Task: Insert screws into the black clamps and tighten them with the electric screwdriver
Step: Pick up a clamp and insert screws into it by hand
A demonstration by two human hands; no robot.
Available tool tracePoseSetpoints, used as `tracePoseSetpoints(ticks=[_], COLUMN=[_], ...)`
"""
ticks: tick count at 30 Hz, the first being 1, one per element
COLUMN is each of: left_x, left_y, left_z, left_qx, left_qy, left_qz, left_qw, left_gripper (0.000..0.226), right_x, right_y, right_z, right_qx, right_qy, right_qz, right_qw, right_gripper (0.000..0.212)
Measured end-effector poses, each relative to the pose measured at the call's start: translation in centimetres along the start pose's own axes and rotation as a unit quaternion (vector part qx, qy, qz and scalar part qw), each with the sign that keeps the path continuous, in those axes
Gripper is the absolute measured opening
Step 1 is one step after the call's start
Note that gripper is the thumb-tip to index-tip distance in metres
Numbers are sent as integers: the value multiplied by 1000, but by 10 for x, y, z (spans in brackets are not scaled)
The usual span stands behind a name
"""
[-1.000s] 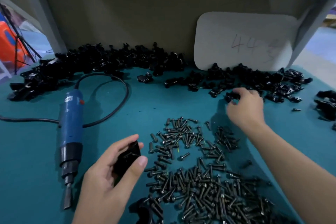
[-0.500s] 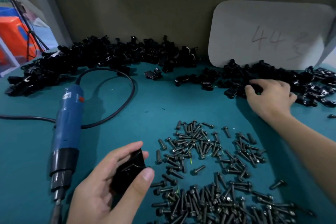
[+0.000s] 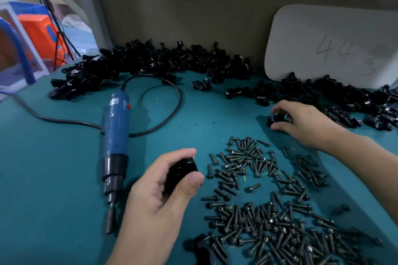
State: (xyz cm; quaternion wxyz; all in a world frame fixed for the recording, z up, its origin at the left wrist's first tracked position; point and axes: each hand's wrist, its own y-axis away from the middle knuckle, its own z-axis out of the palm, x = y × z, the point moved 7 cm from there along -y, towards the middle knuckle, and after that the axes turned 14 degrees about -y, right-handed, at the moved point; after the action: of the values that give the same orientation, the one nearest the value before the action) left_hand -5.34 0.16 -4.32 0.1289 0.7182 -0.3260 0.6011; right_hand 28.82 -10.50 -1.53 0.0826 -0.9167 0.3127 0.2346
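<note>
- Black clamp (image 3: 182, 173) sits in the left hand (image 3: 159, 196), with fingers and thumb curled round it above the teal tabletop (image 3: 53, 178).
- Curled fingers of the right hand (image 3: 301, 122) pinch a second clamp (image 3: 276, 119) at the edge of the clamp pile (image 3: 344, 97).
- Loose screws (image 3: 258, 178) lie scattered between the hands.
- Left of them, the blue electric screwdriver (image 3: 116, 133) lies untouched.
</note>
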Motion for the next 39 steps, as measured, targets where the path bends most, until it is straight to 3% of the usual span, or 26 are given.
tracePoseSetpoints(ticks=[3, 5, 8, 10, 21, 26, 31, 39], left_x=[-4, -2, 8, 14, 20, 24, 27, 31], left_y=[0, 1, 2, 3, 5, 5, 8, 9], left_z=[1, 2, 5, 4, 8, 7, 8, 7], left_qx=[-31, -40, -44, -33, -45, -37, -53, -54], left_qy=[31, 34, 25, 38, 41, 32, 38, 46], left_qz=[-15, -8, 27, 46, 76, 95, 102, 111], left_qw=[999, 999, 998, 998, 995, 994, 993, 991], left_gripper=[54, 49, 35, 33, 40, 33, 31, 32], right_x=[-33, -62, -115, -142, -154, -147, -146, -148], right_y=[21, 47, 93, 121, 148, 148, 147, 148], right_z=[4, 1, 17, 33, 78, 87, 89, 89], right_qx=[11, 66, 23, -18, -49, -49, -54, -72], right_qy=[-10, -122, -359, -453, -682, -743, -760, -753], right_qz=[-17, -43, -108, -127, -51, -16, -22, -32], right_qw=[1000, 989, 927, 882, 728, 667, 647, 653], right_gripper=[26, 18, 23, 29, 44, 44, 36, 32])
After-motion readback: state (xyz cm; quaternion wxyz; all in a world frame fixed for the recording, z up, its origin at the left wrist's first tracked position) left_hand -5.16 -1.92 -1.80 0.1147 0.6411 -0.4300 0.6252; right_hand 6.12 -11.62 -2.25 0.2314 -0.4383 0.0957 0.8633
